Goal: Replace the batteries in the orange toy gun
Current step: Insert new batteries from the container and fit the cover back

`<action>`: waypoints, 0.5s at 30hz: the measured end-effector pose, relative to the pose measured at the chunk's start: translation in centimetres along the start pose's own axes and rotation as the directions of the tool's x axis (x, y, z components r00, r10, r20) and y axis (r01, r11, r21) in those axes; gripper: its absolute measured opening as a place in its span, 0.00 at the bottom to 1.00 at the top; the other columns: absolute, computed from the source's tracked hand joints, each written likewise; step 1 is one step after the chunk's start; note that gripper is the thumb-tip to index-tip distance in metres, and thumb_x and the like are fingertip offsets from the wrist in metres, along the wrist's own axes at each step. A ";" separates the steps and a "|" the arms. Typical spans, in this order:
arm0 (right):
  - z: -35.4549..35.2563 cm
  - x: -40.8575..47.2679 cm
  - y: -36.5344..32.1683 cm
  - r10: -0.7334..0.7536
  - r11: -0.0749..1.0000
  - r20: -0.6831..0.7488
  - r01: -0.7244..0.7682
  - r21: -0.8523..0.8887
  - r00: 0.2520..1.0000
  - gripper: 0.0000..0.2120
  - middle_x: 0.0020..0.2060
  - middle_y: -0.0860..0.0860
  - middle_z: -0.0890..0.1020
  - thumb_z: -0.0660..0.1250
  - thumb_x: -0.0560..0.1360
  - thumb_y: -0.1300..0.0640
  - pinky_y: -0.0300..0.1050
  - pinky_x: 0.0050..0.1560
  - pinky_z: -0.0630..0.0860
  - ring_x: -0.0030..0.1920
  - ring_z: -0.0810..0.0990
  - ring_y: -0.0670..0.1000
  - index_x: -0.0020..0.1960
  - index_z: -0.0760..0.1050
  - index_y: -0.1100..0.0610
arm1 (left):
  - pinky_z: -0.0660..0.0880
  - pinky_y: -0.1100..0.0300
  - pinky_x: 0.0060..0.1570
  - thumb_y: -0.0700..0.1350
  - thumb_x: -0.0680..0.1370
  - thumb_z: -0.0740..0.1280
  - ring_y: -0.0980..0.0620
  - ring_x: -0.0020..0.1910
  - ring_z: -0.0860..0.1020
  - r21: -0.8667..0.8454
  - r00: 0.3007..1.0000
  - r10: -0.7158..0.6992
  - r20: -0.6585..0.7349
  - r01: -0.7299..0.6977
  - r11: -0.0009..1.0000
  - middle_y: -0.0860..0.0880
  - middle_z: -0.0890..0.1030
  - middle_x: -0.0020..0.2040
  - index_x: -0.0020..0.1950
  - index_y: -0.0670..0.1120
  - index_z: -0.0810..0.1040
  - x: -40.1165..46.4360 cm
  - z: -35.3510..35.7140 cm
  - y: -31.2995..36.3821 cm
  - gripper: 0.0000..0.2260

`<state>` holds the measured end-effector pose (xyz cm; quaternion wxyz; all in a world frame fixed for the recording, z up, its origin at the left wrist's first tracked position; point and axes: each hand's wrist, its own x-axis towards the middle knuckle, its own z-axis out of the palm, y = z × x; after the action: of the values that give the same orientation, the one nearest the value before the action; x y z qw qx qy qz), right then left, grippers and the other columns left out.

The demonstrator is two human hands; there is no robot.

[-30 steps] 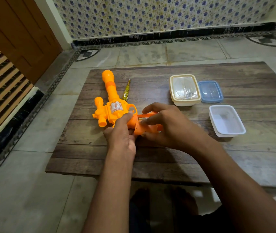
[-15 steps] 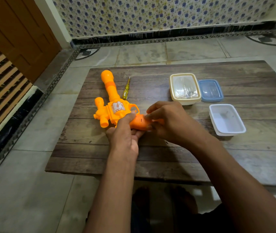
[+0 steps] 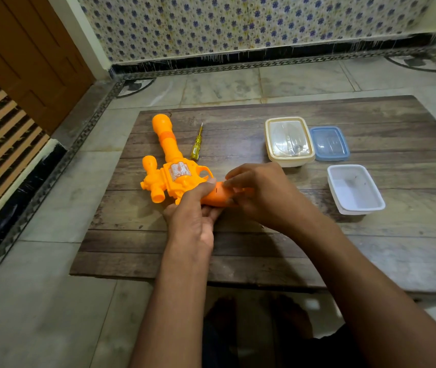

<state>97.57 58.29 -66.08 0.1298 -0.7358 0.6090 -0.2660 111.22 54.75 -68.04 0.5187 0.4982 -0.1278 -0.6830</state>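
Both hands are gripping the orange toy gun (image 3: pixel 174 176)'s handle: left hand (image 3: pixel 193 221) underneath, right hand (image 3: pixel 259 192) over it, barrel pointing away toward upper left.

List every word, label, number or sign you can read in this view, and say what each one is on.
No text can be read here.
Silver sticker on the orange toy gun: embossed pattern only, too blurred to read.
Yellow screwdriver: no marking legible.
Cream container, blue lid, white tub: no labels visible.
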 end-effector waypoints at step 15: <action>-3.7 -2.1 2.4 0.283 0.954 0.287 -0.300 0.015 0.915 0.05 0.33 0.47 0.84 0.79 0.72 0.58 0.39 0.36 0.75 0.34 0.80 0.43 0.41 0.84 0.50 | 0.77 0.43 0.55 0.27 0.73 0.73 0.48 0.45 0.78 0.027 0.997 0.022 -0.068 -0.020 0.999 0.47 0.78 0.47 0.49 0.46 0.73 -0.2 0.4 0.0 0.17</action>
<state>93.29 60.23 -64.74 0.2748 -0.6631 0.6790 -0.1540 110.88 54.71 -67.71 0.5234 0.5265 -0.1242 -0.6584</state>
